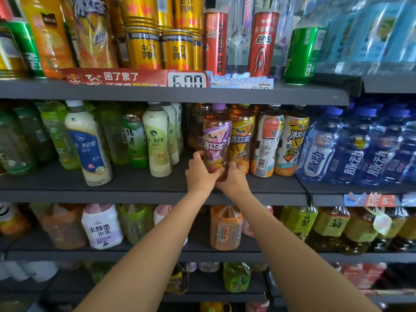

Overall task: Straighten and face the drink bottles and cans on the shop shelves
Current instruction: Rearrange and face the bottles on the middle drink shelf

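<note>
A: Head view, middle shelf. We have both hands low on one iced-tea bottle with a purple cap. Our left hand wraps its base from the left, fingers curled round it; our right hand cups the base from the right, pinching it against the left. So a two-handed hold, closed on the bottle's foot.

B: Where does it sit in the row?

A: Near the front edge, upright or close to it, label toward us. It stands just beside the yellow iced-tea bottle, which also faces out. The grip is at the bottom only; the shoulder and cap stand free above our fingers.

B: Progress, as we judge it?

A: Partial. Next right, the white-backed bottle shows its barcode, so we reckon it needs turning. The blue sports-drink bottles read fine from here. To the left, the milk-tea bottle with a blue label leans and stands forward of its neighbours, and the green-tea bottles sit at uneven depths.

B: Other shelves?

A: Gold cans up top look faced. Lower shelves are too blurred for us to call.
</note>
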